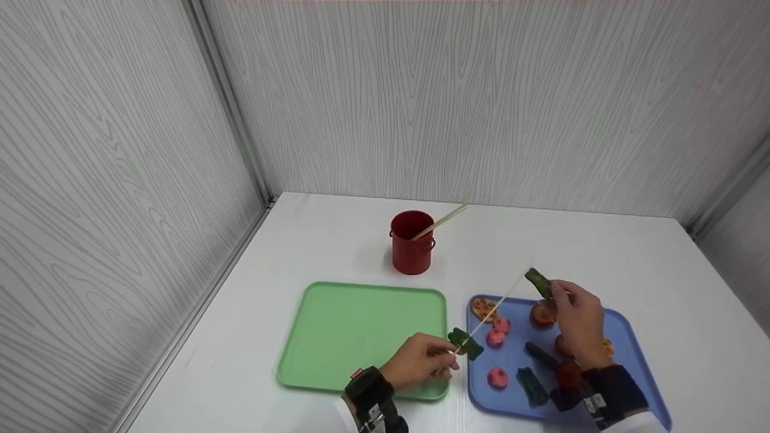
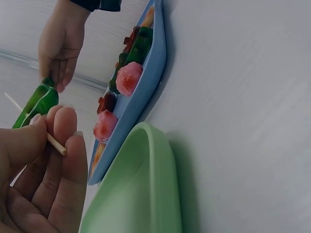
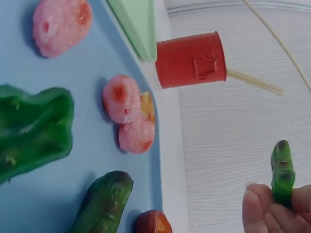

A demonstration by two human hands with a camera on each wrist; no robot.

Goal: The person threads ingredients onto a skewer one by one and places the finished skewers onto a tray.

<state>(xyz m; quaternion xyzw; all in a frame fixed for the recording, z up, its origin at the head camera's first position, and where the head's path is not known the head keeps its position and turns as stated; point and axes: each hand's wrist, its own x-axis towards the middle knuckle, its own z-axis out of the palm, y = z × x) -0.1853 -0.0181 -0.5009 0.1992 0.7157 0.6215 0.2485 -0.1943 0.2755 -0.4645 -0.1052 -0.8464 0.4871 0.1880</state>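
Note:
My left hand (image 1: 421, 362) pinches a thin wooden skewer (image 1: 490, 314) near its blunt lower end. A green pepper piece (image 1: 465, 344) is threaded on the skewer just beyond the fingertips. The skewer slants up and right over the blue tray's left part. My right hand (image 1: 580, 319) pinches a second green piece (image 1: 538, 282), long and darkly marked, between thumb and fingers. That piece (image 3: 283, 172) points upward in the right wrist view. It is near the skewer's far tip in the head view, slightly to the right.
The blue tray (image 1: 514, 346) holds pink balls (image 1: 497, 377), a lotus root slice (image 1: 483, 307), green pieces (image 1: 532, 386) and reddish-brown round pieces (image 1: 543, 314). Left of it lies a green tray (image 1: 367, 325). Behind stands a red bucket (image 1: 411, 255) with wooden skewers (image 1: 445, 219) leaning in it.

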